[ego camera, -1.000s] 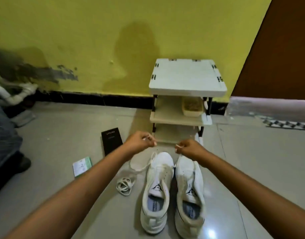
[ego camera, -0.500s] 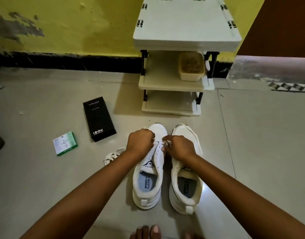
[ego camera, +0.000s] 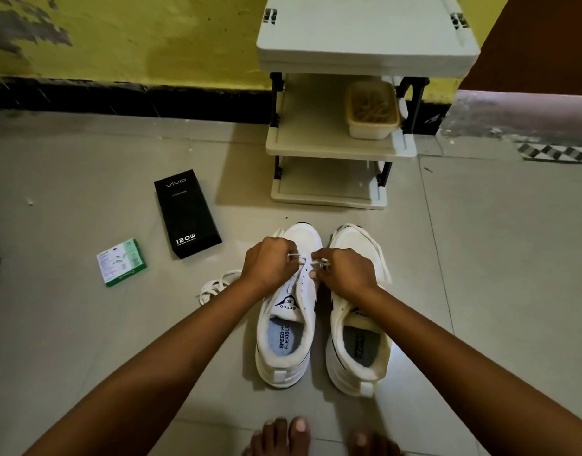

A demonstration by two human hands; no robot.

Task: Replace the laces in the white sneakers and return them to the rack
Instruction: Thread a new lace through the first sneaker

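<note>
Two white sneakers stand side by side on the floor, toes toward the rack: the left sneaker [ego camera: 288,334] and the right sneaker [ego camera: 360,340]. My left hand [ego camera: 269,263] and my right hand [ego camera: 344,271] hover over the left sneaker's front eyelets. Each hand pinches one end of a white lace [ego camera: 299,258] between curled fingers. A second white lace [ego camera: 213,287] lies bundled on the floor left of the shoes, partly hidden by my left forearm. The white three-tier rack [ego camera: 339,149] stands against the wall just beyond the sneakers.
A beige tub [ego camera: 371,110] sits on the rack's middle shelf. A black phone box [ego camera: 187,213] and a small green-and-white packet [ego camera: 121,262] lie on the floor to the left. My bare toes [ego camera: 283,436] show at the bottom edge. Yellow wall behind.
The view tilted down and moved closer. My hands dropped from above the toes to the left sneaker's eyelets, still pinching the lace ends.
</note>
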